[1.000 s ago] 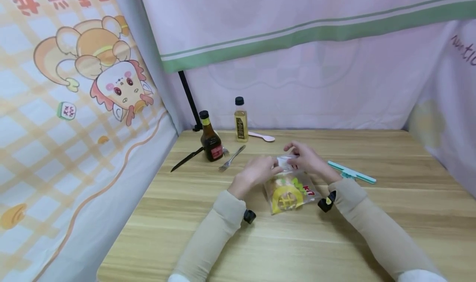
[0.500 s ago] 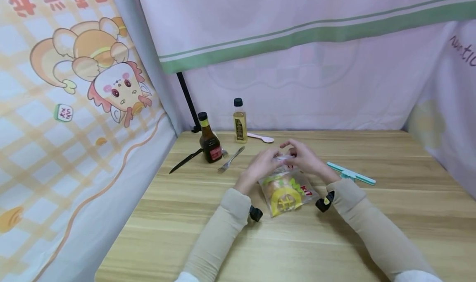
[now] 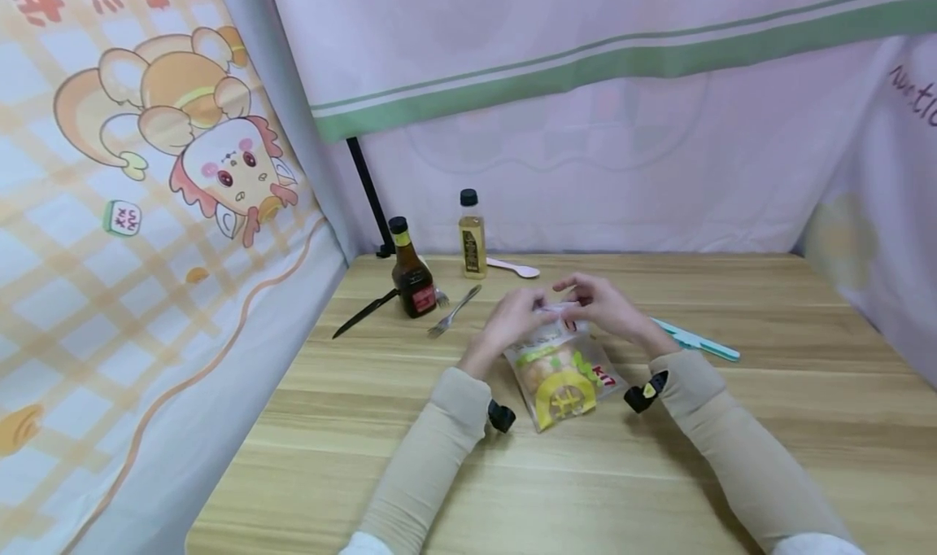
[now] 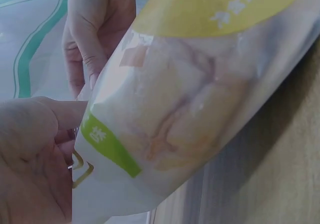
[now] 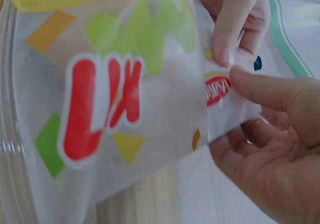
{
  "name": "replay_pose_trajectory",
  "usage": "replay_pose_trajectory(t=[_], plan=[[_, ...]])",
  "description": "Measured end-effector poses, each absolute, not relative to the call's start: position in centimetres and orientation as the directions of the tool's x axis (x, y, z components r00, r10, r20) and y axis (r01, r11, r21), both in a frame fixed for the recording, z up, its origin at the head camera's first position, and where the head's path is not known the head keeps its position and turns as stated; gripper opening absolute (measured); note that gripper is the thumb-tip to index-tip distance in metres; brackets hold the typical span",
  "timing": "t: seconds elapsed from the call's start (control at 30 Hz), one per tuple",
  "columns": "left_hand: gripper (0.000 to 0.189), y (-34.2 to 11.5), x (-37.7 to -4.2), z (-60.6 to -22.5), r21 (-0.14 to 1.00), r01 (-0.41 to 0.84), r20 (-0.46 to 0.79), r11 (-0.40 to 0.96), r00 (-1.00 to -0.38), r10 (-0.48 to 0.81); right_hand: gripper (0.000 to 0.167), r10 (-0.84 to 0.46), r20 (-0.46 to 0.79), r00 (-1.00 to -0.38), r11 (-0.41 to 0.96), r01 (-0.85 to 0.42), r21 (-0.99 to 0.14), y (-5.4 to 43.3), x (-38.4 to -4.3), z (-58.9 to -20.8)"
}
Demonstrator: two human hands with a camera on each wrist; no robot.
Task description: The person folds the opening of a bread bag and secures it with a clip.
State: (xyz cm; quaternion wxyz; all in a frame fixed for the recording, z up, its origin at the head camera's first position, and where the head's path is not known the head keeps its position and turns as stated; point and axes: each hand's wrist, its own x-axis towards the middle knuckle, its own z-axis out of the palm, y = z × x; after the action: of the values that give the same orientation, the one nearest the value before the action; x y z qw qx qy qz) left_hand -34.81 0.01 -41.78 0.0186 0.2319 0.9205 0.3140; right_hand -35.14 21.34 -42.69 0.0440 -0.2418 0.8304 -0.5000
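Observation:
A clear plastic food packet (image 3: 560,376) with yellow, green and red print leans over the wooden table, its top edge between both hands. Through the film in the left wrist view, pale bread-like food (image 4: 185,99) shows. My left hand (image 3: 516,317) pinches the packet's top edge from the left. From the right, my right hand (image 3: 603,311) pinches the same edge, its thumb and fingers on either side of the film in the right wrist view. The two hands are close together, thumbs nearly meeting. Some left fingertips are hidden behind the packet.
Left of the hands stand a dark sauce bottle (image 3: 413,278) and a bottle of yellow liquid (image 3: 472,238). Near them lie a black knife (image 3: 364,314), a fork (image 3: 454,311) and a pale spoon (image 3: 516,268). A teal squeegee-like tool (image 3: 699,342) lies beyond the right wrist.
My left hand has moved slightly right and up, closer to the right hand. The packet's lower end has shifted a little toward me, and more of its front shows.

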Motion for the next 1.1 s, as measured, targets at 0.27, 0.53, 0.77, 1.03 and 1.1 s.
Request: replay_pose_trajectory(t=[0.27,0.53,0.77,1.03,1.1], plan=[[0.015,-0.08,-34.80,-41.57,0.596,0.414,0.130,0.688,-0.895,0.426,0.023,-0.417,0.037,-0.908,0.462,-0.247,-0.852,22.19,-34.78,-42.64],[0.016,-0.08,-34.82,-41.72,0.621,0.411,0.140,0.668,-0.896,0.421,0.019,-0.358,-0.007,-0.934,0.435,-0.160,-0.886,22.02,-34.68,-42.72],[0.016,-0.33,-35.02,-42.12,0.613,0.396,0.164,0.684,-0.911,0.379,0.021,-0.346,-0.047,-0.937,0.387,-0.097,-0.917,21.91,-34.82,-42.79],[0.016,-0.60,-35.42,-42.36,0.632,0.396,0.153,0.666,-0.906,0.394,0.021,-0.346,-0.040,-0.938,0.373,-0.098,-0.923,21.65,-34.97,-42.79],[0.017,-0.61,-35.48,-42.29,0.646,0.412,0.158,0.642,-0.896,0.416,0.021,-0.346,-0.034,-0.938,0.370,-0.103,-0.923,21.60,-34.94,-42.70]])
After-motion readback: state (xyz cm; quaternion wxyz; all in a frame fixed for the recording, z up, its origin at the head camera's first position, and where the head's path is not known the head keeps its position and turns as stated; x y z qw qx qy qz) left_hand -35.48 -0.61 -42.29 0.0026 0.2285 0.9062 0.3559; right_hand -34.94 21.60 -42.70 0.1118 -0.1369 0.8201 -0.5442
